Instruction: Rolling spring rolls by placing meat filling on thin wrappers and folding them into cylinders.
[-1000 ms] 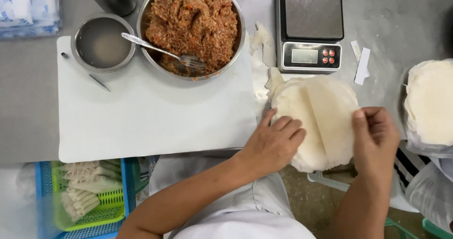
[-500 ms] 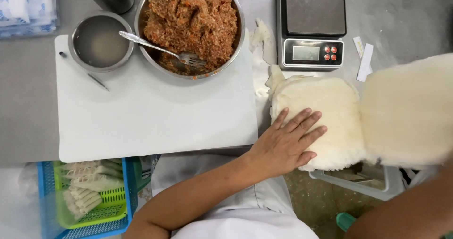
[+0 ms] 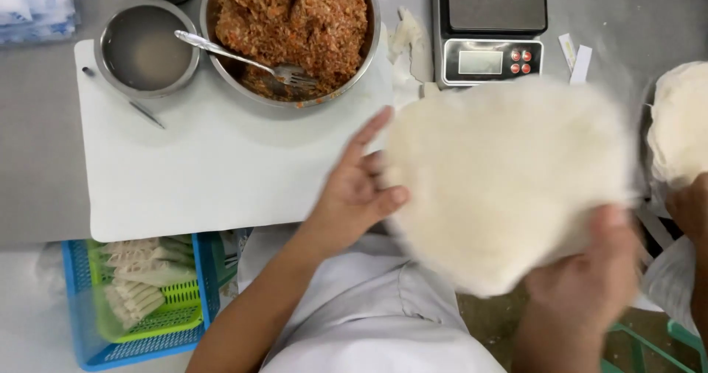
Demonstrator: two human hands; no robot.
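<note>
- My right hand (image 3: 590, 270) pinches the near edge of a thin, pale round wrapper sheet (image 3: 501, 181), held up in the air over the table edge, to the right of the white cutting board (image 3: 221, 174); my left hand (image 3: 354, 196) is open, fingers spread, touching the sheet's left rim.
- To do this well, I judge the sheet wants a light grip at the rim and support from the flat left palm, so it neither tears nor folds on itself; it should go down flat on the bare board, clear of the bowl of reddish-brown filling (image 3: 295, 26) and its fork (image 3: 243, 56).
- The sheet is blurred; I cannot tell whether it is one layer or several.
- It hides whatever lies under it; the scale (image 3: 490, 26) and the wrapper stack (image 3: 682, 122) at right are cut off; another hand (image 3: 689, 207) shows only partly.
</note>
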